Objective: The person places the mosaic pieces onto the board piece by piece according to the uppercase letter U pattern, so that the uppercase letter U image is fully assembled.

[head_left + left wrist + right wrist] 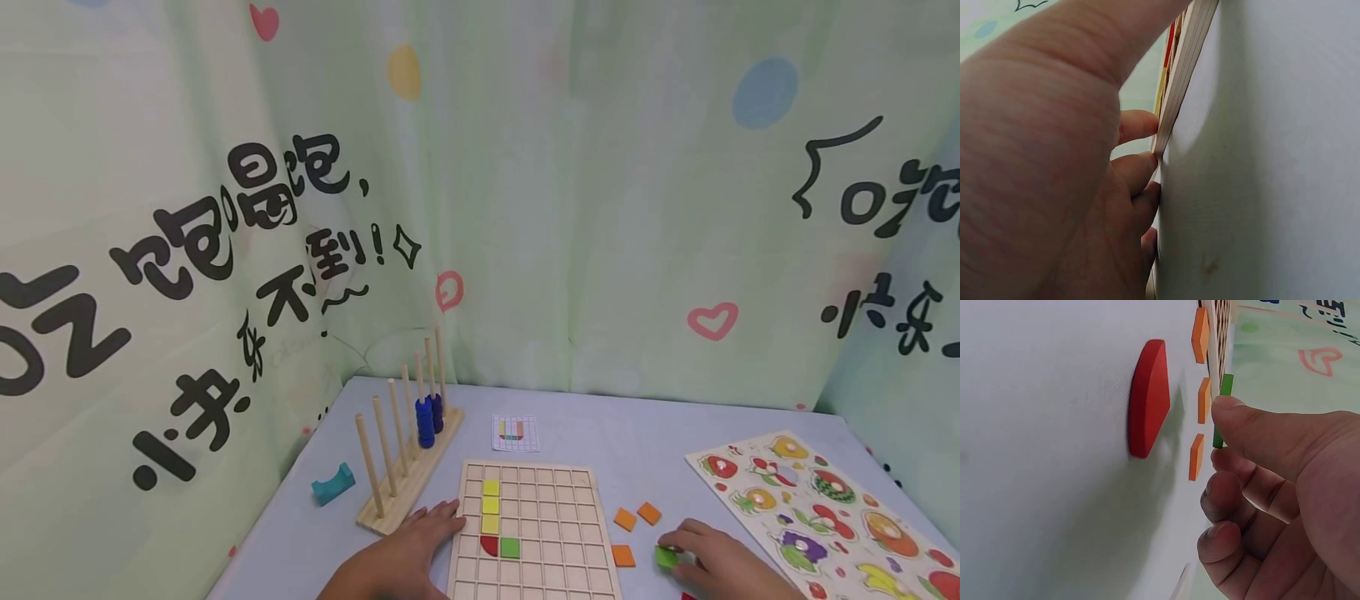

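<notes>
Head view has the right hand [712, 560] pinching a green tile [666, 557] between thumb and finger, right of the gridded board [555, 527] and near the loose orange tiles [625, 519]; whether the tile touches the table [637, 467] cannot be told. It should prove light and stiff, probably wood, hard to damage but thin enough to twist or slip if caught by a corner, so opposite edges look the surest hold (the right wrist view shows the thumb over one flat side and edge). A red piece [1150, 400] with a curved side lies on the table near that hand. The left hand [408, 554] has its thumb spread away from the fingers, whose tips meet the board's left edge without closing round anything. The board is a shallow tray of square cells: near its left side, three yellow tiles [491, 505] run in a column, with a red quarter-round [489, 546] in the cell below and a green square [510, 547] just right of that. Farther left, the peg stand [420, 475] carries blue rings [425, 423] on two far pegs. Beyond the board lies a small pattern card [515, 443]; at far right, a fruit board [750, 454] holds its pictured pieces.
</notes>
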Motion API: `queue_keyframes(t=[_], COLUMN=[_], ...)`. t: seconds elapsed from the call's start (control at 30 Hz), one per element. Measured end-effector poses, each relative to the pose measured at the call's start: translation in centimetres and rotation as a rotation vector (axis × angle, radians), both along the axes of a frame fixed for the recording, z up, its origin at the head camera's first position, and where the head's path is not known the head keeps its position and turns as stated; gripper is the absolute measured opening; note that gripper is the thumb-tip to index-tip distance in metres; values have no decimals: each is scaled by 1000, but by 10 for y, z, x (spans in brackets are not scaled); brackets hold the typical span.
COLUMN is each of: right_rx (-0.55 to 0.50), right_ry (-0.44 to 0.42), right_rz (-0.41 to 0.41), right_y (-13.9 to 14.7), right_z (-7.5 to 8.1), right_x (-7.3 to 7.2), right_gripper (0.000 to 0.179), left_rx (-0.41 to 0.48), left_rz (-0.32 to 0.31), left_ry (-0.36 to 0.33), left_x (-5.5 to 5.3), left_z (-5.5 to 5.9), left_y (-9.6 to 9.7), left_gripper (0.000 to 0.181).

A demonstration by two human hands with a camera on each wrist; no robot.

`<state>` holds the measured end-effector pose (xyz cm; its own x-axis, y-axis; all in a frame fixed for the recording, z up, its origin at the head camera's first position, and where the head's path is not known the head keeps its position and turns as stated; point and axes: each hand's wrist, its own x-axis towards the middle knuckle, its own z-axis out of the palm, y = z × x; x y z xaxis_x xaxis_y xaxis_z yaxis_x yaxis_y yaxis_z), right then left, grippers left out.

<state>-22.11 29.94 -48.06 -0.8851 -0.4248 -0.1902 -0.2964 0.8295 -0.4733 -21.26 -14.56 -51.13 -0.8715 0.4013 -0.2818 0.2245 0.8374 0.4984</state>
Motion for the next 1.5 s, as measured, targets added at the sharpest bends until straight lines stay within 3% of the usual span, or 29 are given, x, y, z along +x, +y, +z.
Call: queue_keyframes(t=[0.17,0.4,0.67,1.0,1.5], right_rx=[-9,-10,-38,-69,-135], right_ry=[-4,37,25,115,54], right_rz=[-2,59,48,160,203], right_y=[-7,-16,-28,-38,-64], right_z=[0,0,-2,-6,-4], right_x=[0,-2,-1,0,-1], right_gripper=[28,24,25,27,25], left_rx=[4,6,-1,-14,-22], left_rz=[6,0,11,-29,-70], left_ry=[-11,0,-15,20,65], left_x=[1,1,2,0,-2], left_z=[0,0,1,-2,-5], left_y=[0,0,1,-2,-4], left_gripper=[107,107,107,107,111])
